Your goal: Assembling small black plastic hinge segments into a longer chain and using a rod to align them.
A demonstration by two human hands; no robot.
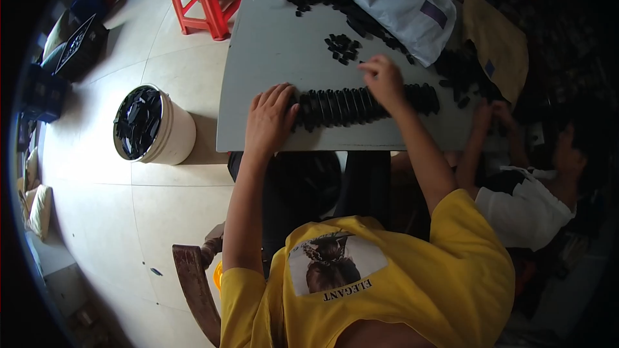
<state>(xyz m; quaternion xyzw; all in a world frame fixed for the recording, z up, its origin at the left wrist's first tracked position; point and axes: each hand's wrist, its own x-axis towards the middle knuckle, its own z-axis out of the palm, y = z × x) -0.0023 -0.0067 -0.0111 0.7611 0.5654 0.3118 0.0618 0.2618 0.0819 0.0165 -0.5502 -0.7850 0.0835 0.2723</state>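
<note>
A row of glossy black plastic pieces, set side by side, runs across the near part of the grey table. My left hand rests at the row's left end, its fingers stretched out and the thumb against the end pieces. Above the row hovers my right hand, finger and thumb pinched at what looks like a small black piece, mostly hidden by the fingertips. Just beyond it lies a little pile of small black pieces.
More black pieces lie beside a white plastic bag and a brown sack. At right a co-worker in a white top has hands at the table edge. Left on the floor stand a white bucket of black parts and a red stool.
</note>
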